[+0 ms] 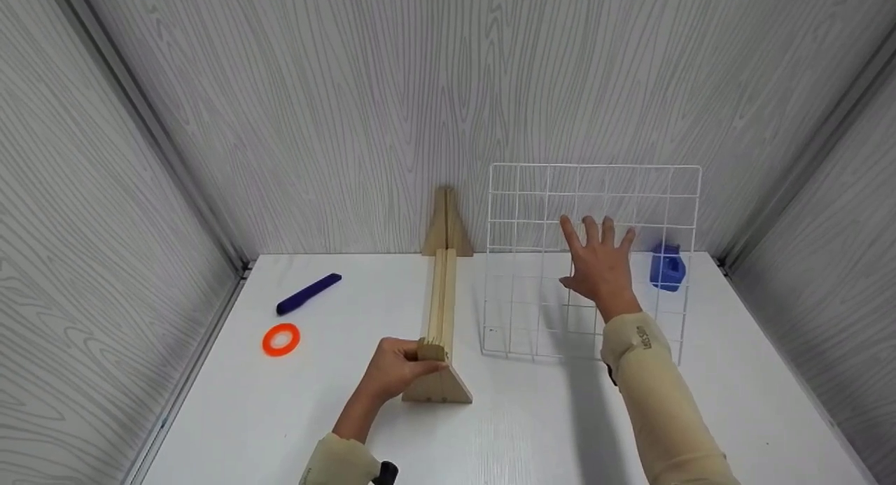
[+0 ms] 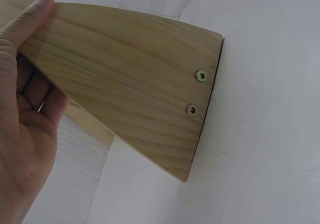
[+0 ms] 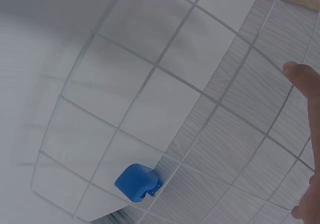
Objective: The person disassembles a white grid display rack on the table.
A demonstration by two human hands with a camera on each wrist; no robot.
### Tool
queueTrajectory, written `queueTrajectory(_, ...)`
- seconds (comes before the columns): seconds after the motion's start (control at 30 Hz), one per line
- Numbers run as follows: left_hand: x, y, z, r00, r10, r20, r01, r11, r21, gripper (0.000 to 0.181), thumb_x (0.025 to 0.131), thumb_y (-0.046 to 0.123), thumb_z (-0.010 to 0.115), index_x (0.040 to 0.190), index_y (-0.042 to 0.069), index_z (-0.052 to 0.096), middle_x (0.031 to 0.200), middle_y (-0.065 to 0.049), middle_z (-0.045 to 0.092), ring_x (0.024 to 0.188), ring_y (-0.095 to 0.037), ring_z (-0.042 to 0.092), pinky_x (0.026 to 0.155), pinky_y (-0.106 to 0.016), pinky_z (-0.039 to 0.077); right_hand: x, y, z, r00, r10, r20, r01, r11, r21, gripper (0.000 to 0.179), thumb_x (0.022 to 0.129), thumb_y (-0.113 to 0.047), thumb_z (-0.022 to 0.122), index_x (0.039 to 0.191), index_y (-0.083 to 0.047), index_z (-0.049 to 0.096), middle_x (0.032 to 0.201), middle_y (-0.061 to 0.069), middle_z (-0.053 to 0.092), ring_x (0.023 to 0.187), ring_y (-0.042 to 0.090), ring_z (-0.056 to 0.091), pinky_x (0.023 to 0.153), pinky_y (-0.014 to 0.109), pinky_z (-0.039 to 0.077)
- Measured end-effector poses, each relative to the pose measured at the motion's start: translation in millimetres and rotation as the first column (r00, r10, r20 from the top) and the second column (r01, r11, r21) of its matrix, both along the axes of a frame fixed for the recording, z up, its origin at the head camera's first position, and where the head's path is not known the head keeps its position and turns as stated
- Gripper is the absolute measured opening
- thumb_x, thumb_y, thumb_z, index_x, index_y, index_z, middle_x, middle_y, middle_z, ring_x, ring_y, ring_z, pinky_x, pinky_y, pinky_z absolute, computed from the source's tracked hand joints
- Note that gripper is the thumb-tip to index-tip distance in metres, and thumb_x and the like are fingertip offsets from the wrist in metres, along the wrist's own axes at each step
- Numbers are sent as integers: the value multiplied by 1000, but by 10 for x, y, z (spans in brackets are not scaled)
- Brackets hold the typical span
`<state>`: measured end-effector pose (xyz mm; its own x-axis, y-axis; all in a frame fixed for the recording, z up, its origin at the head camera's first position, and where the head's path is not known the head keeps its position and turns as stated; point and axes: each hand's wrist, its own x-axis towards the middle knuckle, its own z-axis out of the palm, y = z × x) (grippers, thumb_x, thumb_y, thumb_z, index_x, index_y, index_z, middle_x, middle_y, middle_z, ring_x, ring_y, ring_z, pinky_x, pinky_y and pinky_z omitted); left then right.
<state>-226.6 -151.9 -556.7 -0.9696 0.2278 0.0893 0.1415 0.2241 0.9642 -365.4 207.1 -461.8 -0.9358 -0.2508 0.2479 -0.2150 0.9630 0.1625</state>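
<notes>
My left hand [image 1: 392, 369] grips the top of the near end board of a wooden stand [image 1: 437, 390], thumb on the front face. The left wrist view shows this board [image 2: 125, 69] close up, flaring toward a base edge with two screws, the left fingers behind it. A white wire grid panel [image 1: 516, 221] stands up to the right of the stand. My right hand [image 1: 600, 268] is spread against it, fingers straight and fingertips at the wires. In the right wrist view, the grid [image 3: 156, 65] crosses most of the picture, with part of the right hand [image 3: 310, 114] at the right edge.
On the left of the white table [image 1: 350, 415] lie a dark purple stick-shaped thing [image 1: 309, 294] and an orange ring [image 1: 281, 339]. A blue plastic thing [image 1: 668, 268] with a hole sits behind the grid's right side. Grey wood-patterned walls [image 1: 350, 107] enclose the back and sides.
</notes>
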Motion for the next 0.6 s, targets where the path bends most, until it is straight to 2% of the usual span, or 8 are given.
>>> queueTrajectory(0.1,-8,-9,-7,1000,-2,5,2,1000,-12,19,78,22,89,92,10,83,91,-8,79,75,-10,68,68,-25,57,-7,-9,-46,999,14,36,-14,1000,7,119,74,-55,86,163,-24,14,158,25,32,145,55,28,110,82,21)
queueTrajectory(0.33,-10,-32,-38,999,-26,34,25,999,24,20,80,18,87,96,8,82,94,-10,79,81,-11,72,72,-25,59,29,-31,-152,995,35,98,-37,999,15,118,74,-56,86,163,-24,16,157,23,35,145,53,31,112,79,23)
queueTrajectory(0.6,-31,-42,-50,1000,-20,24,20,1000,18,19,81,17,86,96,8,82,95,-10,79,82,-12,71,73,-26,58,-3,-55,-233,989,28,144,-31,999,15,118,74,-56,86,164,-24,15,158,23,34,145,53,30,111,80,23)
